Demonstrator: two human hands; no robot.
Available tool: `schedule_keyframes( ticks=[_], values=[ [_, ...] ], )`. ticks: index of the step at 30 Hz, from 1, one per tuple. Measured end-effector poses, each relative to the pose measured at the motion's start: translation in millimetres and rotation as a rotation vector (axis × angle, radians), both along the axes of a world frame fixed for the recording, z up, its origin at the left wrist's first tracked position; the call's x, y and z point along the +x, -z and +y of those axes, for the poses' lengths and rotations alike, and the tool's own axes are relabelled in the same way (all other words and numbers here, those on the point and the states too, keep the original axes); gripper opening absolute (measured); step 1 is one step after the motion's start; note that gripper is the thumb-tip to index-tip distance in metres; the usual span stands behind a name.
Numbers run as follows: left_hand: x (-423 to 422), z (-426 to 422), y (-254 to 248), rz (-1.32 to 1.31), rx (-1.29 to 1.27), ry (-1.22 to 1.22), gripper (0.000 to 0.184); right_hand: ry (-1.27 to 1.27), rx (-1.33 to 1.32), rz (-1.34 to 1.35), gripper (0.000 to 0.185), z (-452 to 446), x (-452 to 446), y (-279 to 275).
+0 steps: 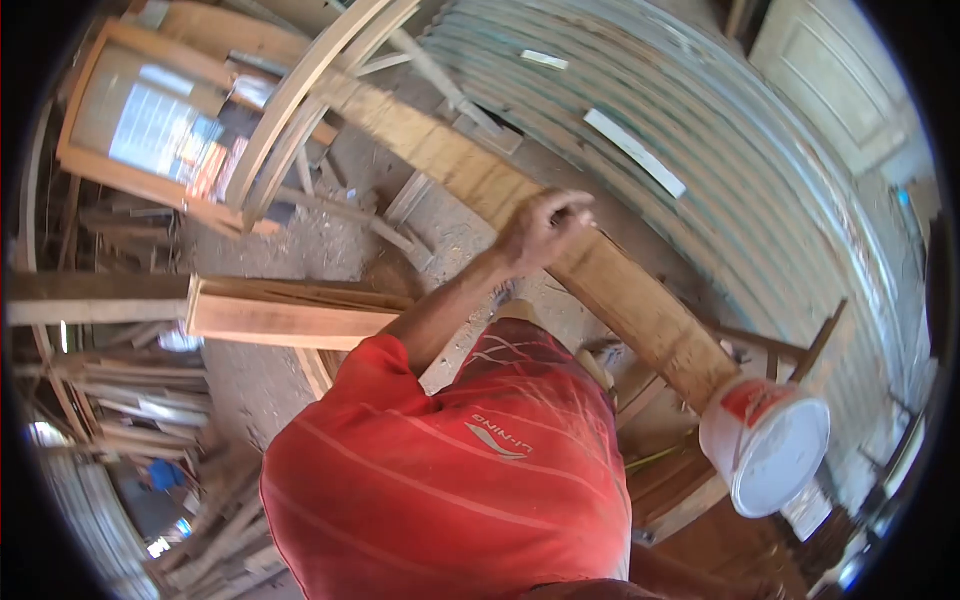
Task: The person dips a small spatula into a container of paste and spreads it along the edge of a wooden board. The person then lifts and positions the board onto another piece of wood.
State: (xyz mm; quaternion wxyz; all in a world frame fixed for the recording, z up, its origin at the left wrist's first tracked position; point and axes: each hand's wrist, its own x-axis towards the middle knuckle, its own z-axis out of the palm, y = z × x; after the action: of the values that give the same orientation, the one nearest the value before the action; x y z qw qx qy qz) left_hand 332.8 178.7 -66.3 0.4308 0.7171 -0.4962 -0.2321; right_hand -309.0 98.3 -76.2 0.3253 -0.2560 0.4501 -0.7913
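My left hand (545, 228) is over the middle of a long wooden plank (640, 305), its fingers curled in. Whether anything small is inside the fingers I cannot make out. The plank runs from the upper left to the lower right, in front of my legs. At its near right end is a white plastic bucket (780, 455) with a red label and a pale lid. My right forearm reaches into the shadow at the bottom right. Only a dark part of my right hand (762, 588) shows at the frame's edge, its fingers hidden.
Curved wooden pieces (300, 120) cross the plank's far end. A wood-framed glass panel (150, 120) stands at upper left. Stacked boards (290, 312) lie on my left. Corrugated metal sheets (700, 130) line the far side, with a white strip (635, 153) on them. Scrap timber (140, 400) is piled at left.
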Motion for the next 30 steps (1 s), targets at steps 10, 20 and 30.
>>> schedule_keyframes(
  ticks=[10, 20, 30],
  values=[
    [454, 226, 25, -0.53, 0.286, -0.878, 0.048, 0.604, 0.247, 1.893, 0.034, 37, 344, -109],
    [772, 316, 85, -0.976, 0.79, -0.908, 0.092, -0.585, 0.167, 0.297, 0.034, 27, 565, -117],
    [867, 325, 102, -1.192, 0.592, -0.681, 0.079, -0.619, 0.421, 0.36, 0.02, 77, 673, -116]
  ],
)
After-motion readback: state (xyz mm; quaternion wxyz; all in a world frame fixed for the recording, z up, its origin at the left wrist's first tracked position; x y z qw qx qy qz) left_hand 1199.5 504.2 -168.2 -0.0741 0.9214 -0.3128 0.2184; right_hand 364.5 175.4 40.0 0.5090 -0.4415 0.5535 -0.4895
